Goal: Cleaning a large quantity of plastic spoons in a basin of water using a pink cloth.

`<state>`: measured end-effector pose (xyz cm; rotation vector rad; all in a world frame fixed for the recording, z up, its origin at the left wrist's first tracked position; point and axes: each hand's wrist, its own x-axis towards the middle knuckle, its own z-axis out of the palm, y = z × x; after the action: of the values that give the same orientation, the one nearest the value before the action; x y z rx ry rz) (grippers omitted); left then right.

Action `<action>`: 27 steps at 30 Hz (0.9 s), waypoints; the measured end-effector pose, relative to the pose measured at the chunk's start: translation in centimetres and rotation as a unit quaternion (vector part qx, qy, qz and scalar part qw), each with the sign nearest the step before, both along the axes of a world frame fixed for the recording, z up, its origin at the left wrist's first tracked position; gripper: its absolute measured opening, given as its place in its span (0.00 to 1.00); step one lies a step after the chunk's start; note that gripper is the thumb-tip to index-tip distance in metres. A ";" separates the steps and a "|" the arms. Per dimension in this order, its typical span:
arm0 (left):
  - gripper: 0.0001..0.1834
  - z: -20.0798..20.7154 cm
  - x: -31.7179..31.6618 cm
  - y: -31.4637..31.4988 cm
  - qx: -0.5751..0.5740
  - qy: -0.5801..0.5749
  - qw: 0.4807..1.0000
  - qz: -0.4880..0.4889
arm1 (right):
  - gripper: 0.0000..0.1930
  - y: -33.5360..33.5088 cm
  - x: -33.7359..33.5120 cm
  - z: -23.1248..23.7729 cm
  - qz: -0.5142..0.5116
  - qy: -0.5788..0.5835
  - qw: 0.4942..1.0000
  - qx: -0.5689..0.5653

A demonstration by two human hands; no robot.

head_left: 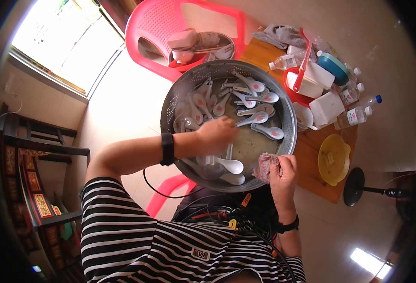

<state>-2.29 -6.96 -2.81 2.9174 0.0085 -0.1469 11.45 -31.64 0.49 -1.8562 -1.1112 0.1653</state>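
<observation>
A large round metal basin (290,118) with a perforated upper wall holds many white ceramic soup spoons, several marked with a small red motif. One group of spoons (260,108) lies fanned out at the right, and another (196,106) is heaped at the left. My left hand (220,135) is over the basin's middle, smeared by motion; whether it holds anything is hidden. Just below it, a spoon (230,165) lies bowl to the right, near the basin's front. At the front right rim, my right hand (284,173) is closed on a crumpled pinkish cloth (263,168).
Behind the basin, a pink plastic chair (156,21) bears a tray of bowls and other dishes. To the right stands a wooden table (307,172) with plastic bottles (357,115), white containers (328,109), a red-handled ladle (303,61) and a yellow bowl (334,158). Cables (208,207) lie on my lap.
</observation>
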 end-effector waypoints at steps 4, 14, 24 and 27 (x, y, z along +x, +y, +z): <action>0.15 0.7 0.0 -4.2 -0.044 0.067 0.997 0.022 | 0.08 0.1 -0.1 0.2 -0.009 0.010 1.000 -0.005; 0.16 -0.8 0.2 -5.9 0.048 0.213 0.976 -0.002 | 0.08 0.0 -0.1 0.2 -0.004 0.006 1.000 0.013; 0.15 -1.1 0.8 -5.5 0.027 0.288 0.957 -0.021 | 0.08 -0.1 0.0 0.1 -0.007 0.001 1.000 0.003; 0.16 -0.3 1.0 -5.5 0.034 0.273 0.961 -0.003 | 0.09 -0.2 0.0 0.3 -0.007 0.002 1.000 -0.001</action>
<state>-1.29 -12.43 -3.07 2.8388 0.0935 -0.9613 11.44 -31.81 0.82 -1.8639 -1.0952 0.1631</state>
